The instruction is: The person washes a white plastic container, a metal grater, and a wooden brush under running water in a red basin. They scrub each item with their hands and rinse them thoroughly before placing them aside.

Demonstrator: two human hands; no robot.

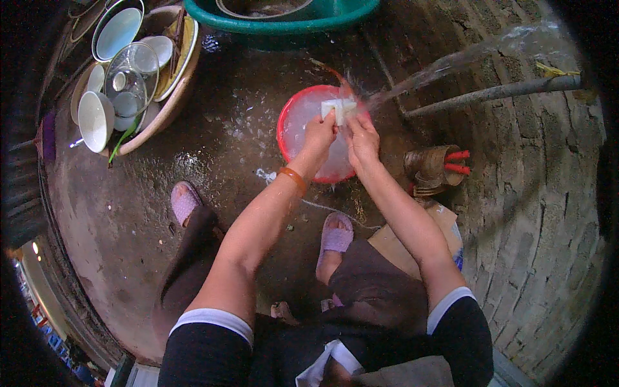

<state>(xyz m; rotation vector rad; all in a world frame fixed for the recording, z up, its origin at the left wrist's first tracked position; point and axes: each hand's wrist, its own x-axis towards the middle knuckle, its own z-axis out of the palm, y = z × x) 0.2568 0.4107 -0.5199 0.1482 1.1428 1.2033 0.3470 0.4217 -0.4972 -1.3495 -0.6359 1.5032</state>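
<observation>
Over a red plastic basin [282, 132] of cloudy, whitish water, both my hands are at a small white, blocky thing [331, 105]; its exact kind is unclear. My left hand [320, 134], with an orange bangle [293, 181] on its wrist, pinches it with the thumb on top. My right hand [362, 137] closes on its right side, its fingertips partly hidden by spray. A stream of water [425, 74] shoots in from the upper right and splashes beside the right hand.
A wide tub [169, 120] with bowls and glass lids stands at the far left. A green tub [284, 26] is at the back. On the right are a grey pipe [493, 95], a brown container [425, 165] with red sticks, cardboard [393, 248] and a brick wall [548, 213]. The floor is wet.
</observation>
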